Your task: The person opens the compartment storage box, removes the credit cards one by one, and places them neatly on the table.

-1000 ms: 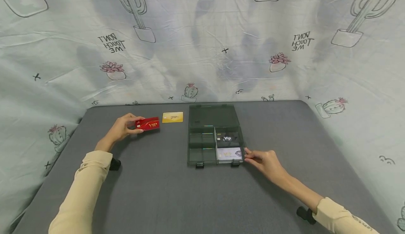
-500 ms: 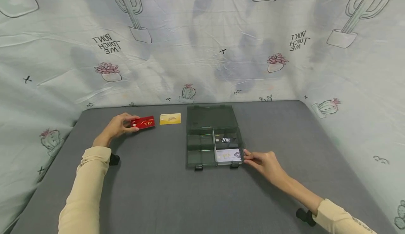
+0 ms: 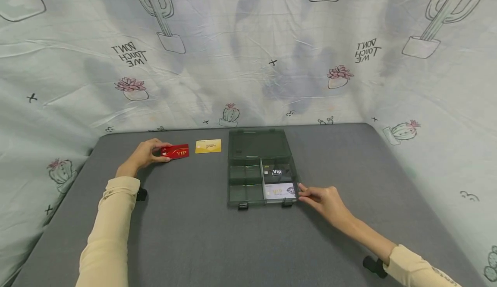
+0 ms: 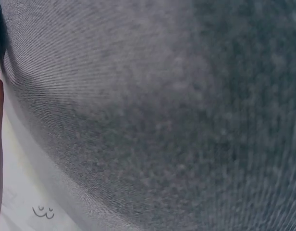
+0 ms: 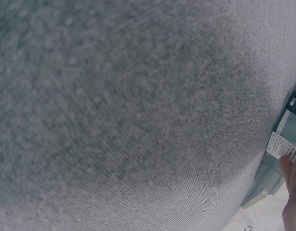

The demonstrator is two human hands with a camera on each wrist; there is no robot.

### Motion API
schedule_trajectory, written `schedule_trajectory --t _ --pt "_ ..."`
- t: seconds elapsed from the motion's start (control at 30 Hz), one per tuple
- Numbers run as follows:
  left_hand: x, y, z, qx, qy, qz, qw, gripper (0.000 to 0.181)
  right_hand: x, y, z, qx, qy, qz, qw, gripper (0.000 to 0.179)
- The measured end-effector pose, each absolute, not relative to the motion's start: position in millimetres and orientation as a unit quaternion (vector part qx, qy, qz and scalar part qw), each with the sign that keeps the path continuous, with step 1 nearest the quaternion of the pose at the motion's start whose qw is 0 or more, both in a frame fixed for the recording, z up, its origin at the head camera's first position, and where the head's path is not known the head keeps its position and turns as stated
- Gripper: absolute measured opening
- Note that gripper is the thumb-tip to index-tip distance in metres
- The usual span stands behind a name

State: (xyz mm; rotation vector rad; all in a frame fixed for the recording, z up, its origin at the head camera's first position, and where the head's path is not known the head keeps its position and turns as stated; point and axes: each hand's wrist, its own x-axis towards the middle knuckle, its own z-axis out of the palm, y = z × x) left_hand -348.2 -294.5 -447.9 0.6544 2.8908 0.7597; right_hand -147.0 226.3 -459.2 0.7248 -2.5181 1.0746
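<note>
At the far left of the table in the head view, my left hand [image 3: 143,152] pinches a red VIP card [image 3: 176,151] by its left end, thumb at the near edge and fingers at the far edge. Just right of it lies a yellow card [image 3: 208,146]. A dark translucent plastic box [image 3: 246,193] stands with its lid [image 3: 259,143] folded back. Its right side holds a black Vip card [image 3: 277,172] and a white VIP card [image 3: 280,190]. My right hand [image 3: 330,203] grips the box's right wall; in the right wrist view a fingertip touches a white label [image 5: 281,145] there.
Two left compartments [image 3: 246,173] of the box show no cards. Two latches [image 3: 243,206] project from its front edge. A grey cloth [image 3: 186,235] covers the table, and a cactus-print curtain [image 3: 217,54] rises behind and along both sides.
The red card, in my left hand, has shifted slightly left, widening its gap to the yellow card. My right hand stays at the box. The head view has turned slightly.
</note>
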Motion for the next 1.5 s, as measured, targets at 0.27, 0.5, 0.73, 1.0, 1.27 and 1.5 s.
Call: schedule_trajectory --t 0.27,0.5,0.73,1.0,1.27,1.5 --pt "-352 -294 -448 0.226 0.948 0.218 0.049 0.056 -147 228 -461 0.256 -0.877 0.378 0.150 0.013" --pt "-358 -293 -446 0.214 0.951 0.213 0.065 0.054 -147 228 -461 0.254 -0.878 0.379 0.146 0.012" --pt "-360 -294 -443 0.201 0.955 0.212 0.060 0.054 -148 227 -459 0.248 -0.881 0.377 0.142 0.012" --pt "-364 -296 -446 0.178 0.954 0.231 0.067 0.057 -148 226 -456 0.255 -0.874 0.389 0.142 0.012" --pt "-365 -298 -446 0.168 0.950 0.252 0.076 0.057 -148 226 -456 0.254 -0.876 0.382 0.146 0.012" --pt "-368 -298 -445 0.152 0.952 0.252 0.083 0.056 -147 226 -456 0.249 -0.880 0.377 0.146 0.012"
